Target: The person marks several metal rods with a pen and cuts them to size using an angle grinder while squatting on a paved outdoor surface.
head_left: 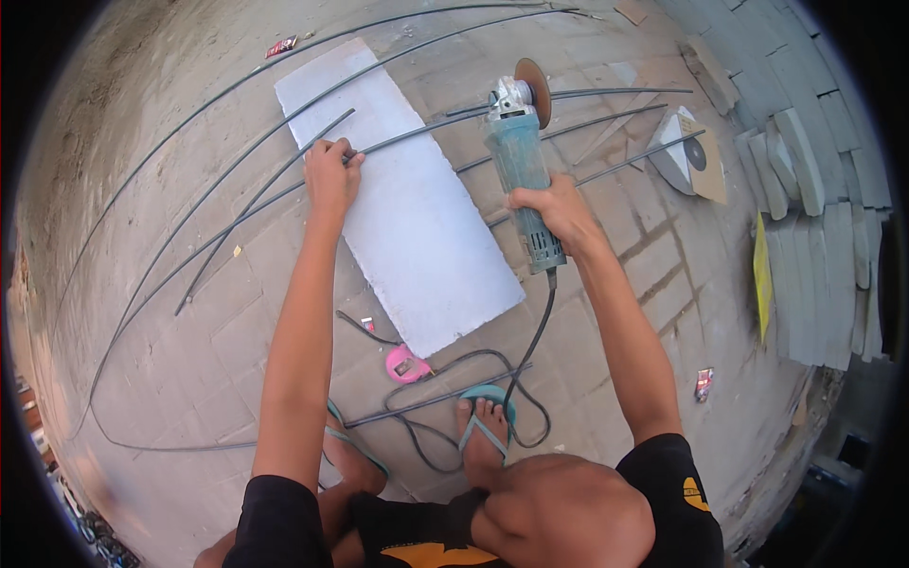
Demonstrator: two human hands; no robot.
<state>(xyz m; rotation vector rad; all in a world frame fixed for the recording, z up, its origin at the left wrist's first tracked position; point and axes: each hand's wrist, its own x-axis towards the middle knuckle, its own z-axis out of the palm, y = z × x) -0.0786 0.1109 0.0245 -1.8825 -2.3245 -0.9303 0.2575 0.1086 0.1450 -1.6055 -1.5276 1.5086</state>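
Note:
My right hand is wrapped round the body of a teal angle grinder, held upright with its brown disc at the far end. Its dark power cord runs down toward my feet. My left hand is closed on a long thin steel rod that crosses a pale flat slab. The rod's far right part passes behind the grinder head; whether the disc touches it I cannot tell. A shorter steel rod lies just left of that hand.
More steel rods stretch across the paving. A pink tape measure lies by the slab's near end, close to my sandalled feet. At right are a cardboard piece with discs and stacked grey slabs. Small red packets lie about.

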